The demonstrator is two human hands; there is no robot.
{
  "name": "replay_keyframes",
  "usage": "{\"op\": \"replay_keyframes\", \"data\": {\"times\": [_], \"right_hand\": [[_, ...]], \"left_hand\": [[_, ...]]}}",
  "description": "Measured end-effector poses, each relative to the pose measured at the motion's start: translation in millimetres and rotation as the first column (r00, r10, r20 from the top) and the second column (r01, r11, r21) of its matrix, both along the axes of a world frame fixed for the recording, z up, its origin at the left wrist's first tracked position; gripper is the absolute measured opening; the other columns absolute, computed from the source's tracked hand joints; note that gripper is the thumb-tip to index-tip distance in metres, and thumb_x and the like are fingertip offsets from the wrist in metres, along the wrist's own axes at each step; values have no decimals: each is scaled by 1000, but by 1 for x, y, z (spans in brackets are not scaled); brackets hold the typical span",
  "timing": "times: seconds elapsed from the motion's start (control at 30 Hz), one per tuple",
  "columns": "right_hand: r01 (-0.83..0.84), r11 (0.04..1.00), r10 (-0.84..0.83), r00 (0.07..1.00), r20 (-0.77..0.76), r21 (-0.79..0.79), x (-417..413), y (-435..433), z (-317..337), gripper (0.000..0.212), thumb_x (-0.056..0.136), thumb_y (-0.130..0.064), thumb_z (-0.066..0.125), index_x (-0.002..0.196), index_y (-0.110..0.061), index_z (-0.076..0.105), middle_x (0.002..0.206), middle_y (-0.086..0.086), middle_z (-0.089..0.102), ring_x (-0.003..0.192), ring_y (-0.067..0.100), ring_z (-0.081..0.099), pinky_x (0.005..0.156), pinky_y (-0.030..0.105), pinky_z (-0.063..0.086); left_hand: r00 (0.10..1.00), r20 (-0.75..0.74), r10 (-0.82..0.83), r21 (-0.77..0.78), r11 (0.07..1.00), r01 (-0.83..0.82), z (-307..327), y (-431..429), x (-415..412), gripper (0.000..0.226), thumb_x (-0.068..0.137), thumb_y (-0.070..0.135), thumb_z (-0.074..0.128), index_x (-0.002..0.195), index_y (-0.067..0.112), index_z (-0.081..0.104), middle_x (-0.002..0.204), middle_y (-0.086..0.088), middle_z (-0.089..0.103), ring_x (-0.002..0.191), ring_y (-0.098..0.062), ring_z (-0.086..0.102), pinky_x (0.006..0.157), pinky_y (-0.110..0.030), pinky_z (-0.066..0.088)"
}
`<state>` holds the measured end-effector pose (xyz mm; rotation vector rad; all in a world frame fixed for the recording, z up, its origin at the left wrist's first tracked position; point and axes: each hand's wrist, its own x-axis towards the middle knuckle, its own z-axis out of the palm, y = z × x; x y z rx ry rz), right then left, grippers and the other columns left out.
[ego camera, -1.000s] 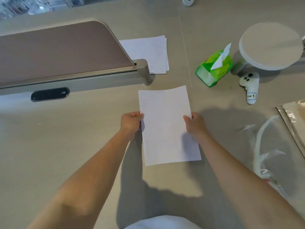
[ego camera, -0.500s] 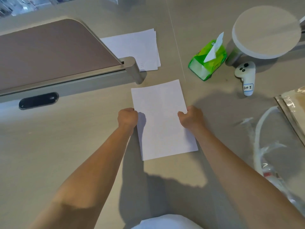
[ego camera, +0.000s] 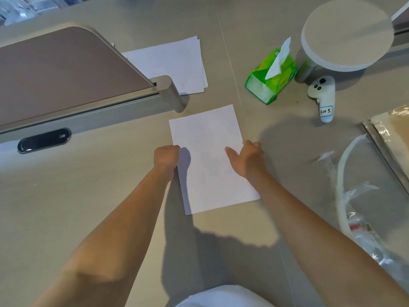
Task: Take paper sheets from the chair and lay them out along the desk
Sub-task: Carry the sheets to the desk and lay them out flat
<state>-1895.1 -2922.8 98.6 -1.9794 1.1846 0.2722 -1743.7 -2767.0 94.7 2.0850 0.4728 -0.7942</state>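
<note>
One sheet (ego camera: 210, 158) lies flat on the counter (ego camera: 88, 196), the curled left hand (ego camera: 167, 157) at its edge and the loosely open right hand (ego camera: 246, 157) resting on it. An earlier stack (ego camera: 170, 63) lies beyond; the chair is unseen, so more may remain.

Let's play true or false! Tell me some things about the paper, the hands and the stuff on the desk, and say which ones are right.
1. The sheet of paper lies on the desk. True.
2. The left hand and the right hand are at the sheet's two sides. True.
3. The tissue pack is red. False: it is green.
4. The white controller lies on top of the sheet. False: it lies apart, near the tissue pack.
5. A paper stack lies farther back. True.
</note>
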Motion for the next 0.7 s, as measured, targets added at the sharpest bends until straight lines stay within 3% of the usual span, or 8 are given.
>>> {"op": "replay_keyframes", "data": {"times": [0.2,0.4,0.7], "right_hand": [[-47,998,47,999,-15,-31,-1,3,3,70,95,-53,53,136,3,45,135,26,41,129,39,38,103,39,37],[19,1000,-19,995,-98,-4,-7,-2,2,75,91,-57,58,134,3,43,134,22,43,127,35,43,97,39,43],[55,997,-52,997,-53,49,-13,1,0,64,92,-45,60,132,3,42,136,19,45,126,36,45,102,41,43]], "left_hand": [[999,-7,-54,67,996,54,1,-1,1,35,91,9,51,60,12,35,62,-4,34,59,-20,33,55,-31,27],[1000,-7,18,80,997,-18,-1,8,-5,26,91,19,57,67,12,49,67,-5,52,62,-22,48,63,-32,39],[999,-17,-33,79,996,34,-9,24,-27,21,84,13,52,65,11,43,65,-5,46,58,-23,42,57,-27,35]]}}
